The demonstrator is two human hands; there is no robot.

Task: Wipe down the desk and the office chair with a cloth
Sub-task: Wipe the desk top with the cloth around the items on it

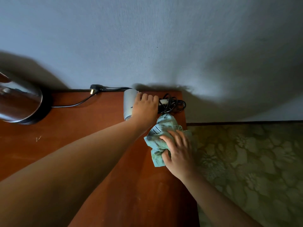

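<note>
Terry cloth, pale green and crumpled, lay at the far right corner of the desk, its right edge reaching the desk's side above the patterned carpet. Head view: the right hand rested flat on top of the cloth, fingers spread and pressing down, thumb tucked at the near fold; it pinned the fabric rather than bunching it in a fist. The left hand reached across to the back of the desk and closed over a small grey hair dryer, whose coiled black cord lay just beside it against the wall. A metal kettle on a dark base stood well apart at the left, its own lead running to a loose plug at the wall. The office chair was not in view.

Handling, as judged: the cloth appeared soft, light and limp, likely to fold under itself if pushed from one edge, so a broad palm over its middle would keep it spread and gripping the smooth, probably slippery laminate. The dryer looked light and rigid, best lifted by its barrel or handle; its loose cord could drag or snag the cloth's far corner, which lay touching or nearly touching the coil. Whether the cloth was damp could not be told.
</note>
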